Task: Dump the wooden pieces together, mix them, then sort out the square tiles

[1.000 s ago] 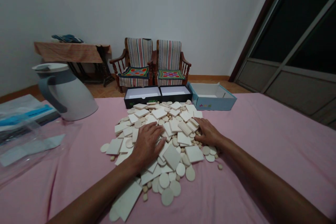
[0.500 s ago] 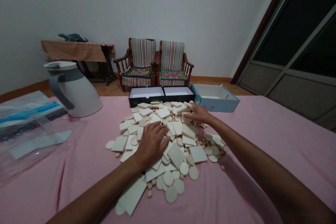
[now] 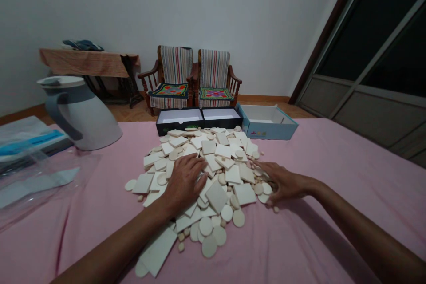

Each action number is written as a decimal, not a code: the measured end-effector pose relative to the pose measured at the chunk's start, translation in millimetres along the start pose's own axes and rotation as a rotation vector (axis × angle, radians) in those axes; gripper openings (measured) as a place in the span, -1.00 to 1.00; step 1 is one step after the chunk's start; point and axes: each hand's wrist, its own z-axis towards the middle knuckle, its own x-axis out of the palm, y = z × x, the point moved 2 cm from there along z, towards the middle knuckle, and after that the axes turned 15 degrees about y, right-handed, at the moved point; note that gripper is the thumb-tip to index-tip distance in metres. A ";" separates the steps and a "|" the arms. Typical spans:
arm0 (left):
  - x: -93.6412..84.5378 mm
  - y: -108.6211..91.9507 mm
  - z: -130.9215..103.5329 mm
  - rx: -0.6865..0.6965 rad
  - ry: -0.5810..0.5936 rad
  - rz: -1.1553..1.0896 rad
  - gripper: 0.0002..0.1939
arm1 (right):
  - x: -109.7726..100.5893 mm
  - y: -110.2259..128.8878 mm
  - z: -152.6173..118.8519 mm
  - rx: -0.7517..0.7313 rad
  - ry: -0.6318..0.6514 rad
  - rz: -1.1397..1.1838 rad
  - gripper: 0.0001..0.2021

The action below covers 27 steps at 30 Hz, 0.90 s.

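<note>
A broad heap of pale wooden pieces lies on a pink cloth (image 3: pixel 286 248): square tiles (image 3: pixel 217 196), round discs (image 3: pixel 209 246) and small cubes (image 3: pixel 181 246). My left hand (image 3: pixel 186 182) rests palm down on the left middle of the heap, its fingers spread over the tiles. At the heap's right edge, my right hand (image 3: pixel 282 180) curves around some discs (image 3: pixel 264 188) and cubes, thumb and fingers apart. Its fingertips touch the pieces there. What lies under both palms is hidden.
Two black open boxes (image 3: pixel 179 128) stand behind the heap, beside a light blue open box (image 3: pixel 271 131). To the left are a white and grey jug (image 3: pixel 89 120), clear plastic packaging (image 3: pixel 43 182) and a blue-and-white pack (image 3: pixel 29 142). Two wooden armchairs (image 3: pixel 176 64) stand beyond.
My right hand has come from the heap's far right side toward me, down to its right edge. The left hand stays on the heap. The whole view has shifted slightly.
</note>
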 end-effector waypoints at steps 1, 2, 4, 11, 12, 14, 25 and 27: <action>0.0 0.2 0.1 -0.003 0.007 0.006 -0.76 | 7.9 -1.3 -2.0 0.004 -0.005 -0.018 0.13; -0.1 0.4 0.2 -0.005 0.011 0.010 -0.76 | 13.6 -1.9 -2.0 0.002 -0.019 -0.031 0.12; 0.0 1.0 0.3 -0.007 0.010 0.016 -0.75 | 18.3 -2.1 2.0 -0.009 -0.068 -0.053 0.00; 0.7 2.8 0.0 -0.006 0.027 0.016 -0.73 | 10.0 -5.0 21.4 -0.099 -0.257 -0.131 -0.47; 0.7 2.9 0.0 -0.002 0.029 0.017 -0.73 | 10.2 -4.6 23.2 -0.084 -0.287 -0.146 -0.53; 0.7 3.3 0.0 0.002 0.029 0.019 -0.72 | 11.7 -3.6 26.1 -0.009 -0.339 -0.177 -0.64; 1.2 3.8 -1.2 0.018 0.015 0.022 -0.71 | 14.9 -15.3 38.4 0.286 -0.326 -0.232 -0.88; 1.1 3.7 -1.0 0.012 0.018 0.019 -0.72 | 13.5 -21.1 38.0 0.279 -0.326 -0.188 -0.88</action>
